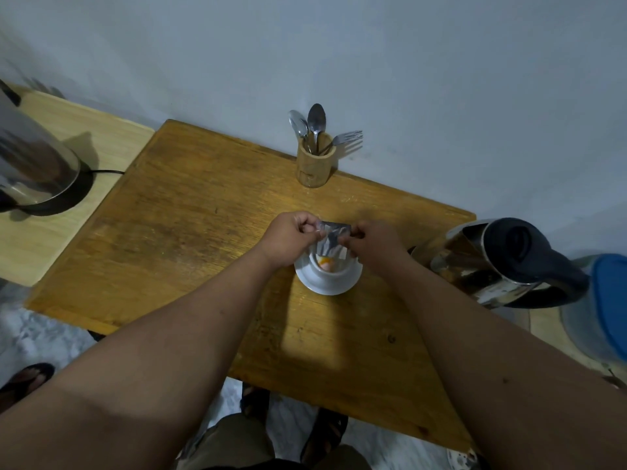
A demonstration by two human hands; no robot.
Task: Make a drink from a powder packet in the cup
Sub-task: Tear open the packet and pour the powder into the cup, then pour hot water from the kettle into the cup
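A white cup point(330, 273) stands on a white saucer point(309, 281) in the middle of the wooden table point(190, 232). Orange powder shows inside the cup. Directly above it I hold a silver powder packet point(334, 241), tipped with its mouth toward the cup. My left hand point(291, 239) pinches the packet's left top corner, and my right hand point(375, 242) pinches its right side. My hands hide the cup's far rim.
A bamboo holder point(315, 162) with spoons and a fork stands at the table's far edge by the wall. A steel kettle with a black lid point(502, 262) sits close at the right, beside a blue-lidded container point(604, 307). Another kettle point(32, 164) rests on the left side table.
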